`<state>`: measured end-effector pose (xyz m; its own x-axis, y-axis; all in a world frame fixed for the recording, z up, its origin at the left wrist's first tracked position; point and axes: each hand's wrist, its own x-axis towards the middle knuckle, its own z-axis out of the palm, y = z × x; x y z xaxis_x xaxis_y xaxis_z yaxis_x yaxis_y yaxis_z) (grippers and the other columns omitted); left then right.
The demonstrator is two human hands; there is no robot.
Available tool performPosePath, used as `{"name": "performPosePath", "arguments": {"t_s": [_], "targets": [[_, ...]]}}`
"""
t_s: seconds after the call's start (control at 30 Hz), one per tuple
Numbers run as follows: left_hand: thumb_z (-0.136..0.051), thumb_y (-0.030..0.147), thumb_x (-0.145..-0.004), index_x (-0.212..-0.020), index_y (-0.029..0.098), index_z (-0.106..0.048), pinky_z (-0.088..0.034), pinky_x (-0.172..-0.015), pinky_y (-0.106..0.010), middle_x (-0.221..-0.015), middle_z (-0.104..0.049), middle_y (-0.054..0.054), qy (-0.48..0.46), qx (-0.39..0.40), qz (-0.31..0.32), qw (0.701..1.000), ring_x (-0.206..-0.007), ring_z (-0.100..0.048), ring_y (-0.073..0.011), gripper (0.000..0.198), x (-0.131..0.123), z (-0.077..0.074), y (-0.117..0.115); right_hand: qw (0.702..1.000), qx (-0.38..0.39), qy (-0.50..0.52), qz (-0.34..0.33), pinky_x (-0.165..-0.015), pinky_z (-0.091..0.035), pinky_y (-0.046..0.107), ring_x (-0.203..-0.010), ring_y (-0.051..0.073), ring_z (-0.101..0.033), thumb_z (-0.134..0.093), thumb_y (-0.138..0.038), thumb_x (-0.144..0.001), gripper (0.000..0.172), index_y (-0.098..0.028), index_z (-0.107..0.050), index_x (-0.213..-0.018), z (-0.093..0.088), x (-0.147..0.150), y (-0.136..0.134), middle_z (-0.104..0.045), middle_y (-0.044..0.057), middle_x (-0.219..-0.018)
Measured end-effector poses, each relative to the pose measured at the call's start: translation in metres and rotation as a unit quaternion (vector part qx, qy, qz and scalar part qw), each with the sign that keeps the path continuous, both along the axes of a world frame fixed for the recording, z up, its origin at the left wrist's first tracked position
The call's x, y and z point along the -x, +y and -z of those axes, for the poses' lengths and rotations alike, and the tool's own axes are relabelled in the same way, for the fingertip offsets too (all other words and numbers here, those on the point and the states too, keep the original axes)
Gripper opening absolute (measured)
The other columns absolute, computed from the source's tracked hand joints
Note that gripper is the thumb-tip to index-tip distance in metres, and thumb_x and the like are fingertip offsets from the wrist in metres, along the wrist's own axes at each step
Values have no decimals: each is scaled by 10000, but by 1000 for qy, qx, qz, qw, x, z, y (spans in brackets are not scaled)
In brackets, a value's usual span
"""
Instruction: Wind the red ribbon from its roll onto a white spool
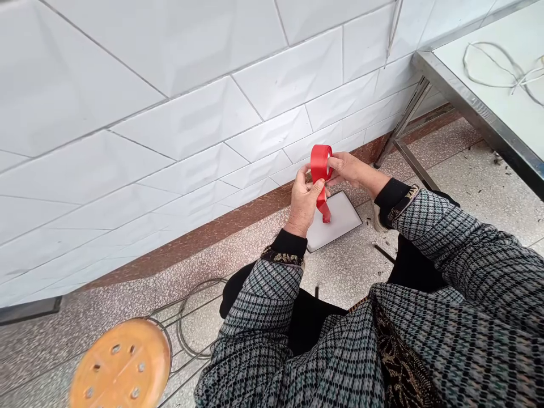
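Observation:
A red roll of tape is held up in front of the white tiled wall. My right hand grips the roll from the right side, fingers wrapped on it. My left hand pinches the loose red tape end, which hangs down from the roll. Both arms wear grey checked sleeves over black cuffs. A white flat panel lies on the floor just below the hands.
A metal-framed table with white wires on its top stands at the right. An orange round stool with a wire frame sits at the lower left. The speckled floor has small scraps scattered on it.

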<state>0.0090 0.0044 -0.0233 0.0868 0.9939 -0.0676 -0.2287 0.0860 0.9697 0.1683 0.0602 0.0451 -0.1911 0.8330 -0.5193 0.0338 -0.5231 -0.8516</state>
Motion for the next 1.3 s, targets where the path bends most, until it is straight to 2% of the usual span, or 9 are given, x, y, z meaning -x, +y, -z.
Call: {"name": "performPosePath", "arguments": {"t_s": [0.1, 0.27, 0.37, 0.6, 0.7, 0.87, 1.07, 1.2, 1.3], "targets": [[-890, 471, -936, -1404, 233, -583, -493, -589, -285, -652, -685, 78, 0, -8, -14, 1000, -568, -690, -151, 608, -2, 3, 2, 1000, 12, 9, 5, -675, -643, 238, -637, 170, -725, -602, -98, -1087, 255, -171, -693, -861, -2, 1, -1, -771, 56, -719], [-909, 534, -921, -1443, 240, -581, -490, -543, -297, -619, -651, 91, -2, -19, 26, 999, -490, -626, -146, 683, 5, 2, 4, 999, 29, 39, -20, -695, -659, 243, -646, 165, -731, -597, -106, -1120, 283, -159, -724, -873, -4, -3, -3, -789, 65, -745], [-883, 561, -945, -1512, 242, -552, -506, -528, -303, -606, -651, 94, 10, -34, 32, 999, -457, -621, -150, 730, 5, 3, 3, 998, 35, 46, -11, -712, -673, 261, -645, 166, -726, -602, -120, -1130, 294, -158, -723, -865, -4, -3, -1, -783, 70, -734], [-834, 591, -988, -1725, 201, -398, -578, -606, -330, -599, -653, 99, 9, -50, 71, 996, -494, -697, -177, 940, 0, 3, -2, 999, 19, 34, 14, -733, -668, 252, -674, 166, -733, -609, -110, -1106, 265, -156, -714, -867, -8, -1, 0, -779, 54, -737], [-847, 578, -967, -1668, 214, -461, -595, -624, -335, -578, -636, 114, 10, -35, 69, 997, -461, -676, -163, 878, 3, -1, 0, 999, 26, 44, 3, -733, -684, 270, -661, 169, -736, -640, -146, -1107, 261, -164, -711, -857, -8, -3, 0, -781, 58, -734], [-891, 551, -917, -1521, 231, -535, -565, -567, -309, -585, -649, 111, 27, -15, 45, 999, -445, -653, -150, 770, 6, -9, 2, 998, 29, 54, -4, -736, -711, 315, -652, 188, -752, -753, -214, -1072, 179, -170, -747, -899, -4, -5, 0, -788, 69, -740], [-857, 425, -941, -1460, 234, -549, -560, -555, -304, -608, -694, 87, 55, -20, 32, 998, -456, -674, -161, 633, 4, -15, -2, 995, 65, 75, -12, -679, -689, 263, -642, 176, -737, -700, -194, -1129, 176, -161, -769, -970, -9, -5, -2, -786, 71, -735], [-853, 416, -942, -1521, 230, -550, -589, -565, -318, -599, -697, 86, 55, -17, 41, 998, -449, -679, -170, 680, 4, -14, -2, 992, 84, 98, -14, -652, -657, 230, -609, 145, -713, -650, -172, -1175, 267, -154, -734, -922, -16, -5, -4, -788, 72, -764], [-875, 414, -922, -1561, 211, -556, -604, -566, -323, -587, -694, 87, 55, -9, 51, 997, -433, -670, -170, 743, 6, -12, -1, 991, 96, 94, -21, -663, -668, 252, -599, 151, -711, -717, -238, -1170, 258, -160, -718, -924, -15, -5, -4, -785, 68, -766]]}}
